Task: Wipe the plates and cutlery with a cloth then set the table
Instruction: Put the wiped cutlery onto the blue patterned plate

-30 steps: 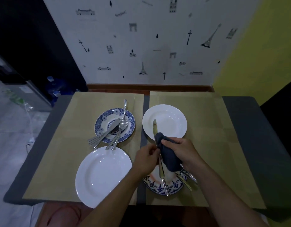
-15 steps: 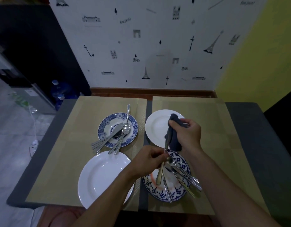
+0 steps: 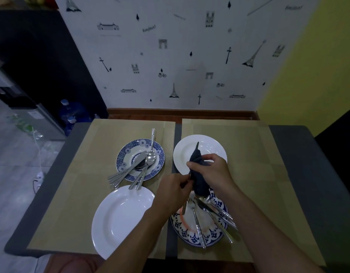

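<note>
- nearest the camera: a plain white plate (image 3: 121,219) on the left placemat (image 3: 71,203), nothing on it, and just right of it a blue-patterned plate (image 3: 191,236) on the right placemat (image 3: 258,184) with a messy pile of cutlery (image 3: 213,215) fanned across it, handles pointing toward the near right
- above that patterned plate the left hand (image 3: 173,191) is pinched shut on the handle end of a piece of cutlery (image 3: 184,207); can't tell if it's a knife or what, the rest is buried in cloth
- right hand (image 3: 211,172) is clenched around a dark blue cloth (image 3: 197,174) wrapped over that same piece, one corner of cloth poking up over the plate behind
- further back: another white plate (image 3: 209,143), partly hidden by the right hand
- left of it a second blue-patterned plate (image 3: 128,152) holding more cutlery (image 3: 134,166), a spoon lying with its handle pointing at the wall
- both mats sit on a grey table (image 3: 308,164)
- behind that, a wall (image 3: 180,56) with little Paris stickers
</note>
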